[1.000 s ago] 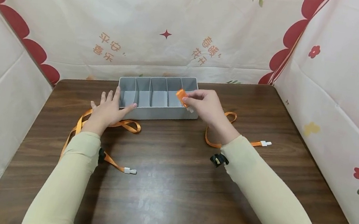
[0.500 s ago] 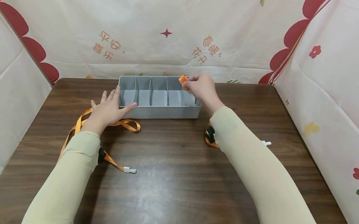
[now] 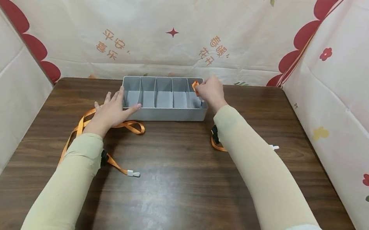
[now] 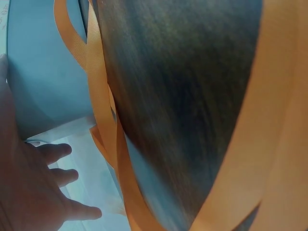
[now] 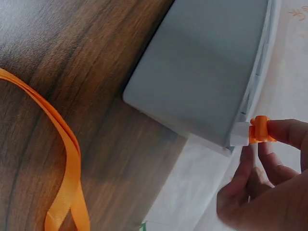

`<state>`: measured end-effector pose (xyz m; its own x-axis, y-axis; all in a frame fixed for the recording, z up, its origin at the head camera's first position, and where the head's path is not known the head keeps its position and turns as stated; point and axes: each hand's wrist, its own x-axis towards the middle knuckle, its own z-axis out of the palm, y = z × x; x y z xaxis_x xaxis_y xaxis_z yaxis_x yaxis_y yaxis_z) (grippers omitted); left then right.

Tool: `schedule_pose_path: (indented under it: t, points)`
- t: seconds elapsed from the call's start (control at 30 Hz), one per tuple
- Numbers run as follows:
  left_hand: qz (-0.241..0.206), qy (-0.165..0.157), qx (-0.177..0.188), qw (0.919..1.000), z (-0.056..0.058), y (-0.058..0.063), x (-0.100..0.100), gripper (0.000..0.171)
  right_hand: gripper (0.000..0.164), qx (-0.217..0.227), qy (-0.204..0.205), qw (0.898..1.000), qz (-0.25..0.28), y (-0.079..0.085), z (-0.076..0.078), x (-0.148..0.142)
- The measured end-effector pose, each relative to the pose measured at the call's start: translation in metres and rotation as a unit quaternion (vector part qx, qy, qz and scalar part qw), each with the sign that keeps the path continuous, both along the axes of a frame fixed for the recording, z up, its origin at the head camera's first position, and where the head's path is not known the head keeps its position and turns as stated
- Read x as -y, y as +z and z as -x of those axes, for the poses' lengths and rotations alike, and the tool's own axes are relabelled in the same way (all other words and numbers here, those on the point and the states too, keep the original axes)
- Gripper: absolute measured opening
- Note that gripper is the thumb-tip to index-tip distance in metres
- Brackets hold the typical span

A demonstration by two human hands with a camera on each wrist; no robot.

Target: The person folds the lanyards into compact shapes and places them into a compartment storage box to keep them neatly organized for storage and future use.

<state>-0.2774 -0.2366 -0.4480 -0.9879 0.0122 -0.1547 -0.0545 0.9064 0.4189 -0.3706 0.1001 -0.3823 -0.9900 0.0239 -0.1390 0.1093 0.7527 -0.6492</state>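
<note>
A grey divided box stands at the back of the table. My left hand rests against its front left corner, fingers spread, thumb on the front rim. Over the rightmost compartment, my right hand pinches a folded orange lanyard. Its white clip sticks out at the box's rim in the right wrist view. A second orange lanyard lies looped beside and under my left arm, its white clip on the table. Another lanyard lies by the box's right end, partly hidden by my right forearm.
The brown wooden table carries everything. A printed white cloth wall stands close behind the box, with more cloth walls at both sides. Thin dividers split the box into several compartments, with no items visible in the left ones.
My right hand has moved back and slightly right with the folded lanyard, from the box's front rim to above the rightmost compartment. My left hand has stayed in place.
</note>
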Motion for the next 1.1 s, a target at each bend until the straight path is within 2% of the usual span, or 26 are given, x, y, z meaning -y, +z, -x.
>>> schedule_pose_path:
  t: [0.1, 0.2, 0.3, 0.4, 0.73, 0.87, 1.1]
  points:
    - [-0.003, 0.001, -0.002, 1.0, 0.001, 0.0, 0.001, 0.117, 0.036, -0.007, -0.007, 1.0, -0.03, -0.007, 0.005, 0.001]
    - [-0.007, 0.002, -0.001, 1.0, 0.001, 0.0, 0.001, 0.117, 0.039, -0.006, 0.016, 0.996, -0.087, -0.013, 0.01, 0.003]
    - [-0.008, 0.002, 0.002, 1.0, 0.001, -0.001, 0.002, 0.119, 0.036, -0.002, 0.054, 0.987, -0.153, -0.02, 0.016, 0.006]
    - [-0.009, 0.003, 0.002, 1.0, 0.001, -0.001, 0.002, 0.12, 0.027, 0.001, 0.068, 0.979, -0.191, -0.025, 0.022, 0.008]
    - [-0.017, 0.003, 0.001, 0.9998, 0.001, -0.005, 0.001, 0.121, 0.021, 0.001, 0.076, 0.969, -0.236, -0.03, 0.037, 0.018]
    - [-0.022, 0.006, 0.001, 0.9997, 0.002, -0.005, 0.002, 0.121, 0.019, -0.001, 0.077, 0.97, -0.232, -0.031, 0.04, 0.021]
    - [-0.027, 0.006, 0.0, 0.9996, 0.002, -0.003, 0.003, 0.121, 0.021, 0.03, 0.076, 0.971, -0.223, -0.038, 0.047, 0.017]
